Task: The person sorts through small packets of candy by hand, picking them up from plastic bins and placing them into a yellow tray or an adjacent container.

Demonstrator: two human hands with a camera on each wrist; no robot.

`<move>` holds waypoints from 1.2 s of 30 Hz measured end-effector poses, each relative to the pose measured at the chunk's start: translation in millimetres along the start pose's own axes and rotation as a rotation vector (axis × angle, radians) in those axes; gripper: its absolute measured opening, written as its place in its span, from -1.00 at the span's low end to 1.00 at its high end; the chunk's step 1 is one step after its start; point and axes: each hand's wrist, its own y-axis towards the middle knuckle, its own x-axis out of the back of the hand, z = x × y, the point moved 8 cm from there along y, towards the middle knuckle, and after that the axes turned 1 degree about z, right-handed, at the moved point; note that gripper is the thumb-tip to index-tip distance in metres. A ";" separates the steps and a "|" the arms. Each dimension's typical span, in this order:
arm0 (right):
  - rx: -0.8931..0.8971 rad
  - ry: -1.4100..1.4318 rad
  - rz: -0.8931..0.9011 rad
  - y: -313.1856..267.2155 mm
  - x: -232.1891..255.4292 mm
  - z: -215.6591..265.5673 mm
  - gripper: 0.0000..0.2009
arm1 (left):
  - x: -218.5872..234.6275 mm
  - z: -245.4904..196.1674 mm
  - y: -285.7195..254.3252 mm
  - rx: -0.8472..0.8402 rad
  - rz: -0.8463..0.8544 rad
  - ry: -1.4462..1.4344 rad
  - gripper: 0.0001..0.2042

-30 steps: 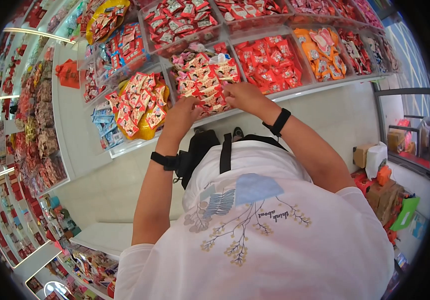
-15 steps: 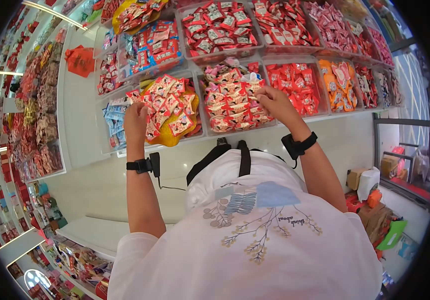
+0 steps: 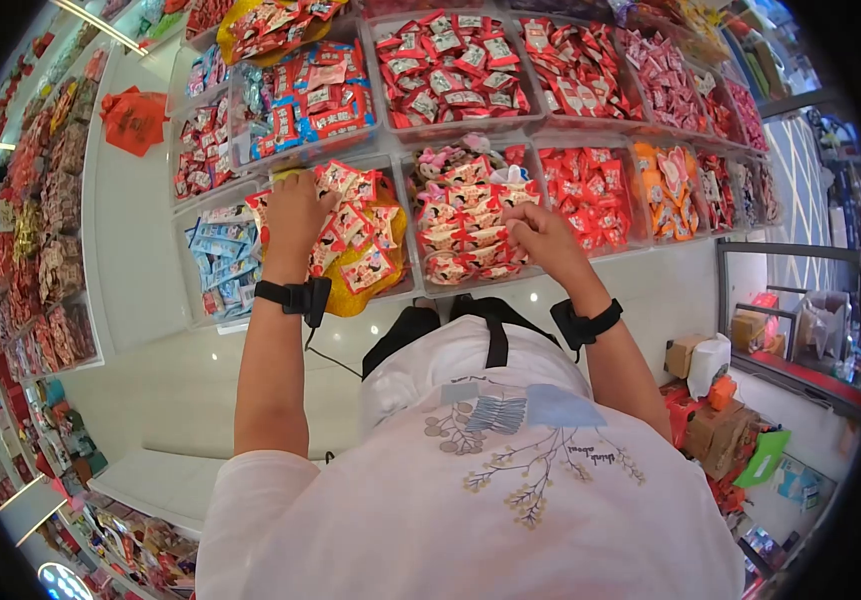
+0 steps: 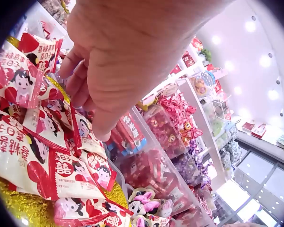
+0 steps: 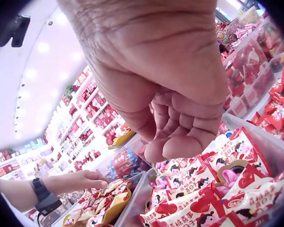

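Observation:
My left hand (image 3: 295, 215) reaches over a loose heap of cream-and-red candy packets (image 3: 370, 268) on a gold tray (image 3: 345, 300) in a clear bin. In the left wrist view its fingers (image 4: 78, 82) point down at the heap's far side, thumb close beside a packet; nothing shows in its grasp. My right hand (image 3: 542, 240) hovers over the right part of the neighbouring bin, where similar packets (image 3: 450, 235) lie in rows. Its fingers (image 5: 180, 147) hang loosely curled, thumb near the fingertips, holding nothing visible.
Blue-and-white packets (image 3: 225, 255) fill the bin left of the heap. Red packets (image 3: 590, 200) and orange ones (image 3: 668, 185) lie to the right. Behind stand bins of blue-red packets (image 3: 320, 105) and dark red ones (image 3: 450, 75). A red bag (image 3: 134, 120) lies on the white counter.
Both hands were at the bin of rows. The left hand has moved left to the heap on the gold tray, then farther over it. The right hand has stayed by the rows.

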 end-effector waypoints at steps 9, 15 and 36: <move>-0.035 0.055 -0.032 -3.6 -10.6 1.5 -0.83 | 4.9 4.4 2.0 0.036 0.082 -0.246 -0.64; 0.049 -0.046 0.005 16.9 -16.5 5.3 -0.82 | 31.2 -30.0 11.3 0.077 0.145 -0.586 -0.71; 0.025 -0.055 -0.023 16.8 -6.0 -9.6 -0.81 | -59.7 -118.3 52.8 -0.258 0.098 -0.567 -0.78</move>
